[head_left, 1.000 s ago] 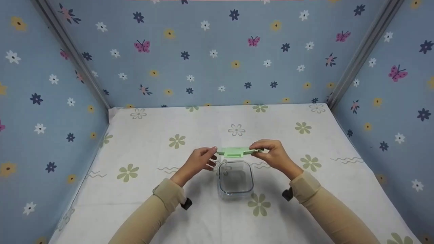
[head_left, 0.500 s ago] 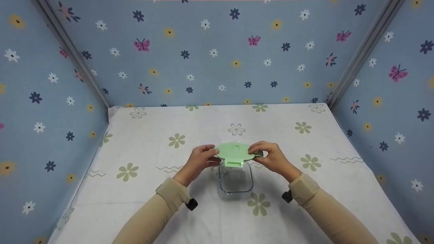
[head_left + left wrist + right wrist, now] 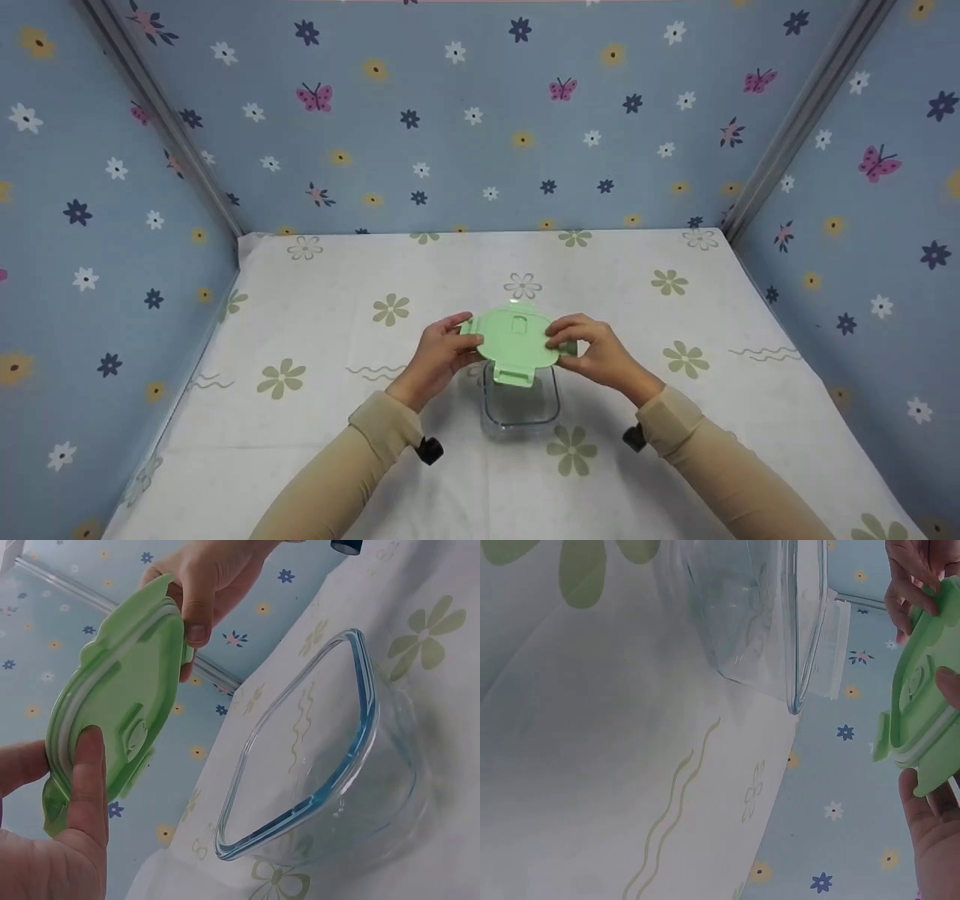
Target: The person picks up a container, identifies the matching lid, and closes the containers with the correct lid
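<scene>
Between both hands hangs a light green lid with side flaps and a pale sealing ring on its underside. My left hand pinches the lid's left edge. At the opposite edge my right hand grips it, thumb on one face and fingers on the other. Below and a little nearer stands a clear glass container, upright and uncovered, its rim partly hidden by the lid in the head view. A gap shows between lid and glass rim in the left wrist view.
A white cloth with green flowers covers the table. Blue patterned panels enclose the back and both sides, with grey metal posts at the corners.
The lid has tilted from nearly edge-on to showing its broad top face, and its near flap has come down over the container's far rim. The container stays put.
</scene>
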The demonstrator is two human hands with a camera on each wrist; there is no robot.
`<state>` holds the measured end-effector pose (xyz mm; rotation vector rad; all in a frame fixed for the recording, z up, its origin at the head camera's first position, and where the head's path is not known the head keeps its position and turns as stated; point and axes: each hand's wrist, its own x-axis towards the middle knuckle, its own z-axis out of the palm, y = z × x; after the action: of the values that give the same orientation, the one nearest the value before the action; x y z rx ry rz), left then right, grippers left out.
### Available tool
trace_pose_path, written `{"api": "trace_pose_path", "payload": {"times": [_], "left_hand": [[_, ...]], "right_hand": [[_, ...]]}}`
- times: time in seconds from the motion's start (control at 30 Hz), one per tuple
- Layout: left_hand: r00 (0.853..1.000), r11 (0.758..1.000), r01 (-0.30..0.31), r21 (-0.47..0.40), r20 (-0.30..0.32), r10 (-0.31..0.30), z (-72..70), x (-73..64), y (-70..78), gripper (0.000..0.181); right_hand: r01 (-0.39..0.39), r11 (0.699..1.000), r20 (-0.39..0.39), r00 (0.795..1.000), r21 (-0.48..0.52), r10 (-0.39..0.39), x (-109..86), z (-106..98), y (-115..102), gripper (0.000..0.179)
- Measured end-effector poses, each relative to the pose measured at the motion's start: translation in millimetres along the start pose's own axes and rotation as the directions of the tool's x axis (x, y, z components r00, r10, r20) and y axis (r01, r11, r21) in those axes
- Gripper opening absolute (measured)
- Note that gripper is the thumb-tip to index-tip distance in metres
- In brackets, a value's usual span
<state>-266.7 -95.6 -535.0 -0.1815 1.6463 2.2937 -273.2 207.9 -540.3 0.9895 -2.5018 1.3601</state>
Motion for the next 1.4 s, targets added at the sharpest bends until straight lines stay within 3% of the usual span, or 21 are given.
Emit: {"api": "trace_pose_path", "payload": {"times": [0.17,0.4,0.67,0.9,1.3,1.4], "left_hand": [[1.0,0.999,-0.017,-0.03,0.009,0.017,-2.8,1.6,2.3,0.068],[0.999,0.999,-0.039,-0.009,0.035,0.039,-6.5,0.5,7.8,0.07],[0.99,0.991,-0.092,0.095,0.119,0.08,-8.8,-1.0,12.6,0.075],[0.963,0.974,-0.155,0.168,0.246,0.111,-9.2,-4.1,15.7,0.078],[0.905,0.95,-0.215,0.227,0.411,0.107,-8.8,-6.5,23.8,0.079],[0.898,0.942,-0.223,0.252,0.43,0.098,-8.9,-6.9,25.6,0.079]], "right_hand": [[-0.013,1.0,0.06,0.998,-0.007,0.013,0.3,-2,-1,0.022],[-0.059,0.998,0.17,0.984,0.003,0.058,0.7,-11,-7,0.04],[-0.04,0.999,0.103,0.994,0.003,0.04,8.4,-14,-12,0.051],[-0.043,0.999,0.033,0.999,0.006,0.042,16.1,-13,-17,0.055],[-0.151,0.986,0.065,0.987,0.067,0.146,29.4,-12,-23,0.067],[-0.193,0.977,0.081,0.979,0.093,0.185,31.6,-12,-24,0.068]]}}
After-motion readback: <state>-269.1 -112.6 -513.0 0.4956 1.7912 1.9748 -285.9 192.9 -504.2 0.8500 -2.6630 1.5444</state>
